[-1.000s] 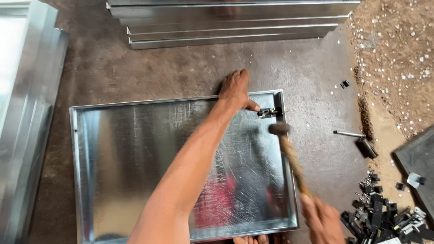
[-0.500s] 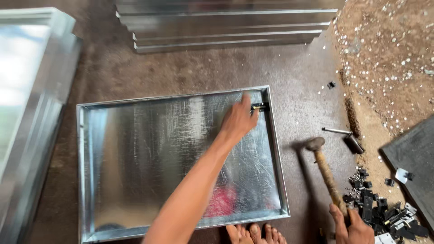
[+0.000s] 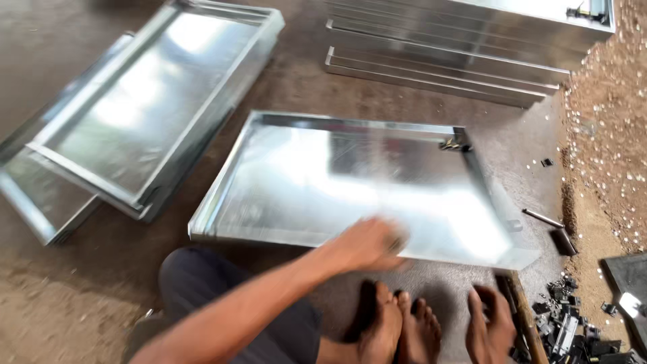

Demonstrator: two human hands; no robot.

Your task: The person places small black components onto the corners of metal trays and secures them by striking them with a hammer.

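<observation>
A shallow galvanized metal tray (image 3: 303, 175) lies on the dark floor in front of me. My left hand (image 3: 367, 246), blurred by motion, is curled over the tray's near rim. A small dark metal bracket (image 3: 455, 143) sits in the tray's far right corner. My right hand (image 3: 492, 323) rests low at the bottom right with its fingers apart. It lies just left of a wooden hammer handle (image 3: 526, 323) on the floor, with nothing in its grasp. My bare feet (image 3: 397, 330) are between the two hands.
Similar metal trays are stacked at the left (image 3: 148, 114) and along the far side (image 3: 458, 61). A pile of small black clips (image 3: 573, 330) lies at the bottom right. Beyond it are a metal pin (image 3: 542, 219), a dark block (image 3: 563, 241) and a gravel strip (image 3: 606, 135).
My left hand left the bracket at the far corner and came back to the tray's near rim. My right hand lowered the hammer to the floor. My view swung left and closer.
</observation>
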